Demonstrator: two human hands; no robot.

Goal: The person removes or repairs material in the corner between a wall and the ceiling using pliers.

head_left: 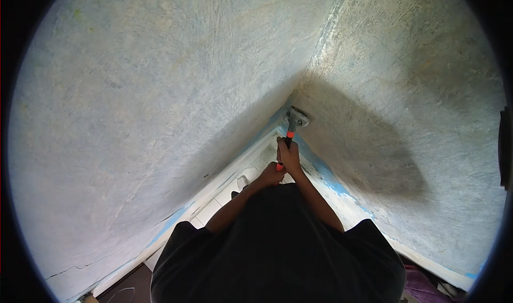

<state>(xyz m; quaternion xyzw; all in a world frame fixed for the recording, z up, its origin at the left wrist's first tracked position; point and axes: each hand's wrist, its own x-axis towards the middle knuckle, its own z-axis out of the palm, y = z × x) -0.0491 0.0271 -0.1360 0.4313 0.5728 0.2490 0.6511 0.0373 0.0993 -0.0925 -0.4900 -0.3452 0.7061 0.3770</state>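
Observation:
A long-handled scraper (297,119) with a black and red handle is held out in front of me, its wide grey head against the right wall close to the corner. My right hand (289,155) is wrapped round the upper handle, just below the red band. Lower down, my left hand (273,175) is closed round the handle near its red end. Blue paint strips (327,175) show low on the right wall beside my right forearm.
Two rough, whitish-grey walls, left (144,89) and right (427,83), meet in a corner ahead. A white skirting band and pale floor tiles (214,209) lie below. A crack (80,267) runs low on the left wall. Purple cloth (422,287) lies at bottom right.

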